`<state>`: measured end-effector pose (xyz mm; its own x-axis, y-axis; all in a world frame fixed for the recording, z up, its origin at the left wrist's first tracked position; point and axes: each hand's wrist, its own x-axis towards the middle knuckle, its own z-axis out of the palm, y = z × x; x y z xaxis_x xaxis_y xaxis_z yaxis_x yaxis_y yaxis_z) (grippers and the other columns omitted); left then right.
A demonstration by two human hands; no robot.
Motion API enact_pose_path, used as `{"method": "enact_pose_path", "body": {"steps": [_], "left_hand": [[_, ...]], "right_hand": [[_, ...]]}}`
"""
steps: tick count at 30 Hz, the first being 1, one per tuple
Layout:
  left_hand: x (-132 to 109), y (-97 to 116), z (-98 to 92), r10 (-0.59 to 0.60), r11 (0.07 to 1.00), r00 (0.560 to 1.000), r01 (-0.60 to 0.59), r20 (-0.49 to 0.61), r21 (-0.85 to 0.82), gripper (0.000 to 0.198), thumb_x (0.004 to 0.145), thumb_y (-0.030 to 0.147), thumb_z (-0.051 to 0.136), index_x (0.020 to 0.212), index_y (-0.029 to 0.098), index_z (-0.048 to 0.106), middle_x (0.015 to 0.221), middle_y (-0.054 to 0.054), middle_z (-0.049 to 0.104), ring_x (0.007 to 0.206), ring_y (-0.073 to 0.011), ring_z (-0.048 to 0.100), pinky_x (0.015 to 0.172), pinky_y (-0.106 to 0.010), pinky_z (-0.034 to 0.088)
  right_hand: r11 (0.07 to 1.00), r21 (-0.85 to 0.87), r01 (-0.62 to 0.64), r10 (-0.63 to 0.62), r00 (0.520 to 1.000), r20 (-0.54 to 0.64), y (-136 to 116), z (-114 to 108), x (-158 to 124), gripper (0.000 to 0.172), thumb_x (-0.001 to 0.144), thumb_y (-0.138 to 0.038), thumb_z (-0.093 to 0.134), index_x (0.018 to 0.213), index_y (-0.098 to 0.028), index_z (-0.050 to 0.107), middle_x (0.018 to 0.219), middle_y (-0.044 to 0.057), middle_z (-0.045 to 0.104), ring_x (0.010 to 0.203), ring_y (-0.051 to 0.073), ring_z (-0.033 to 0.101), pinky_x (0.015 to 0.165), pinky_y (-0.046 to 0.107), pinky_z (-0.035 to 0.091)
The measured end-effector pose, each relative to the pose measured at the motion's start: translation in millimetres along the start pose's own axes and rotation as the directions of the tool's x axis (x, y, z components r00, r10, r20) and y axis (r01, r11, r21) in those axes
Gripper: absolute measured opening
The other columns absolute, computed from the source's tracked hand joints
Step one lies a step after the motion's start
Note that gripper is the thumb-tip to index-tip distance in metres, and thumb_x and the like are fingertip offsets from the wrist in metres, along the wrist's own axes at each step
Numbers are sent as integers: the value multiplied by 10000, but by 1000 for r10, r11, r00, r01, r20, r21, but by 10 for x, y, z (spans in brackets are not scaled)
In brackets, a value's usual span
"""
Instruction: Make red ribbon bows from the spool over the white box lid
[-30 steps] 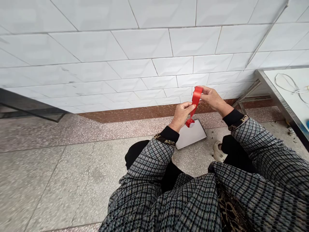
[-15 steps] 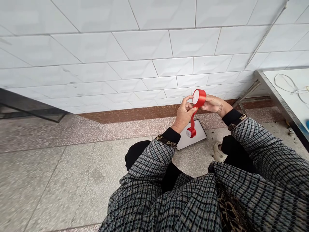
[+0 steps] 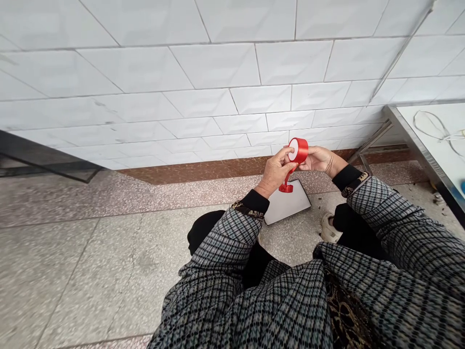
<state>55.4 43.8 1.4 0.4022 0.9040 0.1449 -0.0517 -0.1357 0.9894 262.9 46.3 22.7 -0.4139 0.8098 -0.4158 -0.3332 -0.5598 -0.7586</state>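
Note:
A large roll of red ribbon with a white side is held up between both my hands. My left hand is closed on the roll's left side, its fingers at the white face and its thumb near the ribbon below. On the other side my right hand grips the roll, its fingertips partly hidden behind it. From the roll a strip of red ribbon runs down to a smaller red ribbon roll, which hangs just under my left hand, in front of a white flat board.
The white board with a dark edge lies on the speckled floor between my feet. A metal-edged table with a cable on top stands at the right. Ahead rises a white tiled wall; a dark panel is at the left.
The large roll has dropped slightly and tilted in my hands. Below it, the small hanging roll has risen and turned, closer to my left hand.

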Motion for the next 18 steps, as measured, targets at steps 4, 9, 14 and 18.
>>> {"method": "enact_pose_path", "body": {"steps": [4,9,14,18], "left_hand": [[-16,30,-50,-103,973,993,114,63,-201,405,804,241,855,1193,220,746,682,85,619,637,-114,578,708,-287,487],[-46,60,-79,-230,902,964,262,130,-343,489,730,333,928,1160,207,731,787,36,716,673,-115,626,687,-277,486],[-43,43,-43,-246,900,964,266,101,-346,492,713,339,959,1126,202,729,766,41,712,664,-111,626,676,-273,485],[-49,35,6,-211,924,976,216,49,-315,502,760,335,938,1200,205,734,746,52,715,665,-112,635,695,-273,495]], "right_hand": [[935,-316,163,-173,985,-3,-49,43,-42,392,904,-326,872,1261,-218,752,1162,97,844,964,224,806,743,311,698],[480,-776,409,-604,796,46,-102,19,-30,506,798,-275,914,1274,-210,754,1225,94,824,1112,280,772,1051,480,646],[375,-855,358,-620,782,55,-46,-14,6,448,843,-283,842,1275,-191,763,1109,83,831,999,275,786,1000,477,630],[456,-804,383,-643,766,0,-14,2,37,455,816,-329,876,1241,-199,778,1117,75,837,1024,272,780,1000,464,629]]}}
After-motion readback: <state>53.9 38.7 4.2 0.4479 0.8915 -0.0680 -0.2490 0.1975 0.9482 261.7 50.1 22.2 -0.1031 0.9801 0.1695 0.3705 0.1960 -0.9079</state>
